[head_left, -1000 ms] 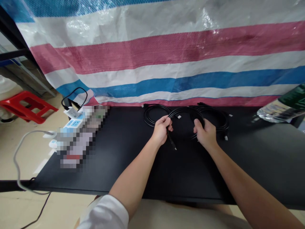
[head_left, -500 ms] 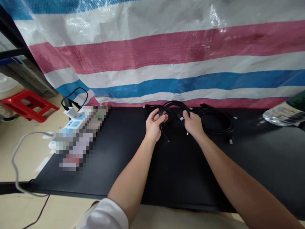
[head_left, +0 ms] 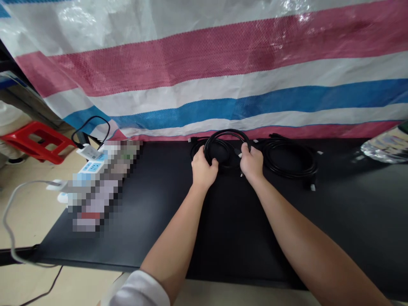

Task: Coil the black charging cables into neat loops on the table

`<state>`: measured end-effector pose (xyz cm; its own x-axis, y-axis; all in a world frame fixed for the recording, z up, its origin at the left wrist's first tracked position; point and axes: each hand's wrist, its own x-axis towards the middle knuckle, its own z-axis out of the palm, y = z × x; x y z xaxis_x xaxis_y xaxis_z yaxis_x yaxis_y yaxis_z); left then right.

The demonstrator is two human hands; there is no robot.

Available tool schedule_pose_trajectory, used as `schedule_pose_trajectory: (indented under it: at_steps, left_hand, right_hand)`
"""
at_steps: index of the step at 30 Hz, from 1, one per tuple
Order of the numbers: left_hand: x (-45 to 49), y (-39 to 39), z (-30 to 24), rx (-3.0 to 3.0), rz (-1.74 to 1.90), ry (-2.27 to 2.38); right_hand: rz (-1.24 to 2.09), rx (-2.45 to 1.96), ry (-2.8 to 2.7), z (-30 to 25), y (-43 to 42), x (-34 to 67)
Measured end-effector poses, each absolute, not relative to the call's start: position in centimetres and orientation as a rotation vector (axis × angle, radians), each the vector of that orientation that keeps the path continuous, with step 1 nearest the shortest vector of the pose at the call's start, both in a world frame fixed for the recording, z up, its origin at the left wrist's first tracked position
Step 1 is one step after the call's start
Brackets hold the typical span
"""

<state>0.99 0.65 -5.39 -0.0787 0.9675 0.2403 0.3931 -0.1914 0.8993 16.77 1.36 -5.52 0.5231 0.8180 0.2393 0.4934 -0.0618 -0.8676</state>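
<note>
Head view: both hands (head_left: pixel 203 170) (head_left: pixel 252 163) pinch opposite sides of a coiled black cable (head_left: pixel 225 132), its loop arched between them.

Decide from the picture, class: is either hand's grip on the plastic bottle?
No, the left hand and right hand are both at the black cable loop, apart from the bottle at far right.

Cables (head_left: pixel 288 174) lie on the table (head_left: pixel 236 238), right of the power strip (head_left: pixel 93 166) and left of the bottle (head_left: pixel 387 146).
</note>
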Motion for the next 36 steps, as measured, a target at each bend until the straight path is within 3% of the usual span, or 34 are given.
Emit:
schedule_pose_trajectory:
  at_steps: [10, 17, 27, 36]
  left_hand:
    - [2.2, -0.4, -3.4, 1.59, 1.052, 1.712]
    - [2.2, -0.7, -2.3, 1.556, 0.948, 1.806]
    - [1.8, -0.7, -2.9, 1.368, 1.215, 1.813]
    - [1.6, -0.3, -2.7, 1.264, 1.216, 1.877]
  right_hand:
    - [0.295, -1.764, -1.08, -5.3, 1.6, 16.4]
    - [0.233, -1.446, -1.214, -5.5, 0.8, 15.6]
    - [0.183, -1.574, -1.371, -6.2, 1.2, 15.9]
    - [0.069, -1.594, -1.637, -7.0, 1.0, 14.9]
